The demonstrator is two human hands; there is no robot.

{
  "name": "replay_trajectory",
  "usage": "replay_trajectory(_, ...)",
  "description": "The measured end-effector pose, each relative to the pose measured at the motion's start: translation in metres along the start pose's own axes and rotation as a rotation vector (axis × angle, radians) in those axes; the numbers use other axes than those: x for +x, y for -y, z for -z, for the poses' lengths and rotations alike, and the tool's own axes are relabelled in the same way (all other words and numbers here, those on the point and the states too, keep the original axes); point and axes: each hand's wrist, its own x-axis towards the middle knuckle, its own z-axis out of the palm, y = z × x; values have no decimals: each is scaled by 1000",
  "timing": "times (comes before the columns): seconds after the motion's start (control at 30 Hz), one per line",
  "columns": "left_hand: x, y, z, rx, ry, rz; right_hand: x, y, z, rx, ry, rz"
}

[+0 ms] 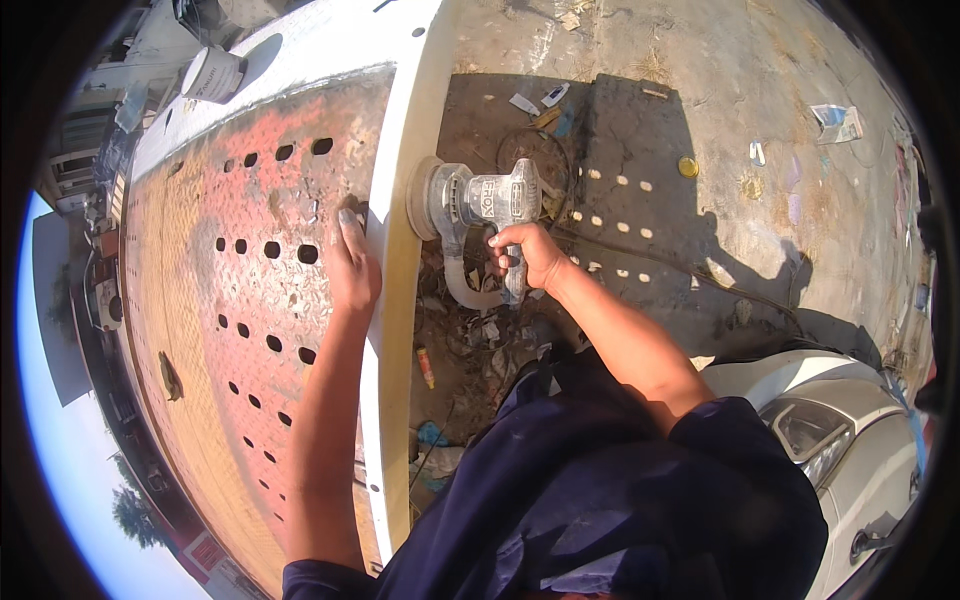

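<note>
A dusty grey power sander [505,198] has its round pad [428,198] against the outer side of a long pale rail [405,165]. My right hand [530,255] is wrapped round its rear handle, arm bent. A pale hose or duct [460,280] curves under the tool to the handle. My left hand [352,265] lies on a worn red metal panel [290,205] beside the rail, its visible fingers stretched out. Several dark oval holes pierce this panel, and its paint is patchy with bare metal near my hand.
A white bucket [212,74] stands on the white part of the panel at the far left. A cable [680,265] runs over the littered ground. To the lower right is a pale car [850,440]. A red and yellow tube [426,368] lies below the rail.
</note>
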Motion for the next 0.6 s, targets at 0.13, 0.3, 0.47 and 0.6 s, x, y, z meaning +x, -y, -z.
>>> replay_trajectory(0.13, -1, -3, 2, 69, 12, -12, -13, -25, 3, 13, 15, -37)
replay_trajectory(0.3, 2, 2, 2, 115, -23, -48, -11, -19, 3, 28, 44, -69)
replay_trajectory(0.47, 3, -8, -3, 235, -2, -13, 11, 18, 9, 25, 111, -42)
replay_trajectory(0.6, 2, -11, -2, 273, 10, -3, 10, 28, -3, 52, 107, -8)
